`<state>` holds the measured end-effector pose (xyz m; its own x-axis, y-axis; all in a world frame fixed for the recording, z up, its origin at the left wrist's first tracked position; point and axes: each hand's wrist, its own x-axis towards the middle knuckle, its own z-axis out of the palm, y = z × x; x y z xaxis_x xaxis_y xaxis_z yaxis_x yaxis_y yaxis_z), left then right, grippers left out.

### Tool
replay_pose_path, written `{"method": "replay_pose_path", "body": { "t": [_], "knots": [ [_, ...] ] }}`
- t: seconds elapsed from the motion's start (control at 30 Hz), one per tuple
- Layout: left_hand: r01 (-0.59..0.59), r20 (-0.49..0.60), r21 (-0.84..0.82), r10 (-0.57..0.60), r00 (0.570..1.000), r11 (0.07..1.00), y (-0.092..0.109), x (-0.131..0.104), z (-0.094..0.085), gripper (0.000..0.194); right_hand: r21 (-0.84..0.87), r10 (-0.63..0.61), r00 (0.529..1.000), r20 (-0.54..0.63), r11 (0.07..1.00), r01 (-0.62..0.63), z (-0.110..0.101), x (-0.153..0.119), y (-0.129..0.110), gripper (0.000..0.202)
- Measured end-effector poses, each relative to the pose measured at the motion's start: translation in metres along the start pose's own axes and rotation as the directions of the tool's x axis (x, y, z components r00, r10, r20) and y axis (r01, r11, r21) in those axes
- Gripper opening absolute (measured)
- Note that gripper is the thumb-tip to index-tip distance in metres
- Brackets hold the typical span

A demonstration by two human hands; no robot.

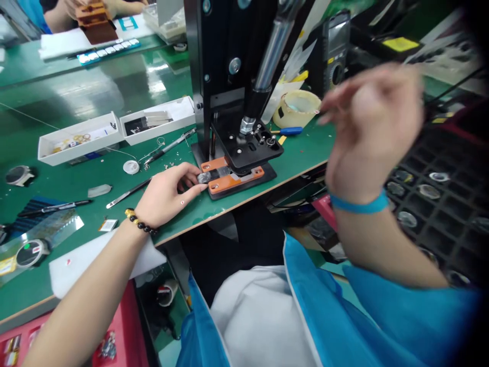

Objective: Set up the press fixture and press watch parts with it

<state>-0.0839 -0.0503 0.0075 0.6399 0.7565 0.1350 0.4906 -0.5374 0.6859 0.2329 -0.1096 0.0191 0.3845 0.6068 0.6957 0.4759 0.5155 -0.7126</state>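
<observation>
My left hand [170, 191] rests on the green bench with thumb and fingertips at the left end of an orange fixture [223, 182]. Its fingers touch a dark, strap-like piece [208, 176] lying in the fixture's middle channel. Over the fixture's right part hangs the black plate [250, 148] of an upright press [225, 61] with a metal rod. My right hand [376, 122] is raised to the right of the press, blurred by motion, its fingers toward a tape roll [297, 109]; whether it holds anything is hidden by the blur.
White boxes [80, 140] of small parts, tweezers [128, 193], a pen [168, 147] and watch bodies [31, 253] lie left. A blue-handled screwdriver [288, 131] is behind the fixture. A compartment tray [431, 188] stands right. Another person's hands hold a brown block [95, 23] at top left.
</observation>
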Motion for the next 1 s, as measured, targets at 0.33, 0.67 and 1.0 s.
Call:
{"method": "replay_pose_path", "body": {
  "t": [0.33,0.67,1.0],
  "knots": [
    [0.078,-0.054,-0.043,-0.081,0.995,0.996,0.008,-0.002,0.0,0.035,-0.277,-0.018,0.906,0.423,0.949,0.148,0.022,-0.082,0.013,0.03],
    [0.21,-0.049,-0.251,-0.229,0.972,0.945,0.013,-0.002,-0.002,0.039,-0.222,0.033,0.955,0.296,0.975,0.035,0.026,-0.08,0.013,0.029],
    [0.229,0.013,-0.296,-0.236,0.972,0.927,0.016,-0.001,-0.001,0.038,-0.179,0.101,0.97,0.22,0.982,-0.061,0.03,-0.081,0.012,0.024]
  ]
}}
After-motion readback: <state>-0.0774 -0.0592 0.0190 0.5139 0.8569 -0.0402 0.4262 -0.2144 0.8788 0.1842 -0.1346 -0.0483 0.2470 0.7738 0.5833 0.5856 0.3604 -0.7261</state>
